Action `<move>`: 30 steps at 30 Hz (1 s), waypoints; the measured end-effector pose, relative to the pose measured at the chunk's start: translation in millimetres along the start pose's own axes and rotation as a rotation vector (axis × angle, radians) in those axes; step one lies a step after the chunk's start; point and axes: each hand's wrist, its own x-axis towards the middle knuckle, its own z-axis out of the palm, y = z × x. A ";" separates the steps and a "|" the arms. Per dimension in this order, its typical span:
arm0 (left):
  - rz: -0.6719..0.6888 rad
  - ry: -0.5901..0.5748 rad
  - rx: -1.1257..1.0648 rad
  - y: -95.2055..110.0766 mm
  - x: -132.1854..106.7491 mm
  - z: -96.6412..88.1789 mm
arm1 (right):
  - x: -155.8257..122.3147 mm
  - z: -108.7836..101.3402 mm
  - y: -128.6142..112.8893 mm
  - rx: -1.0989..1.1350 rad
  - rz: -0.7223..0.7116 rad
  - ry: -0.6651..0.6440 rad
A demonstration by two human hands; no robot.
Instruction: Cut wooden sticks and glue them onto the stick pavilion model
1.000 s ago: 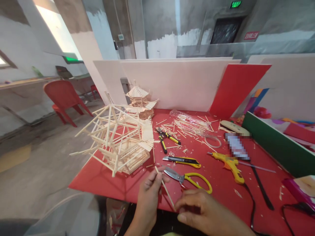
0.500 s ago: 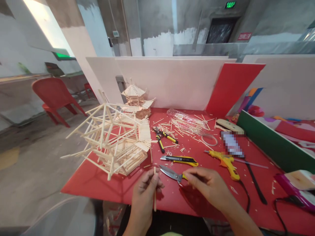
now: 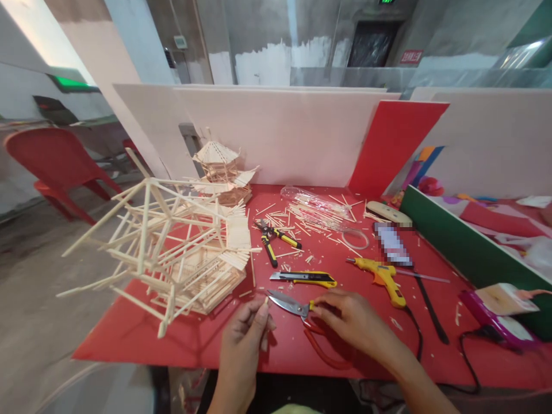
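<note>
My left hand (image 3: 245, 336) is pinched shut on a thin wooden stick (image 3: 264, 305), held upright near the table's front edge. My right hand (image 3: 349, 321) is closed over the handle end of the yellow-handled scissors (image 3: 288, 303), whose steel blades point left toward the stick's tip. The scissors rest just above the red tabletop (image 3: 142, 339). Left of my hands stands a large model pavilion of wooden sticks (image 3: 172, 247).
A smaller stick pavilion (image 3: 219, 169) stands at the back by white foam boards (image 3: 280, 132). A yellow utility knife (image 3: 304, 278), pliers (image 3: 271, 238), a yellow glue gun (image 3: 383, 278) with a black cord, loose sticks (image 3: 310, 221) and a tape ring (image 3: 356, 238) lie nearby. A green-edged box (image 3: 452, 241) sits at right.
My right hand let go of the stick, reached up and closed on the scissors' handles. My left hand turned the stick upright. The view shifted right and closer.
</note>
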 end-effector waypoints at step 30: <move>0.319 -0.162 0.173 -2.5 5.8 -20.6 | -25.8 17.0 -34.5 0.244 -0.153 -0.120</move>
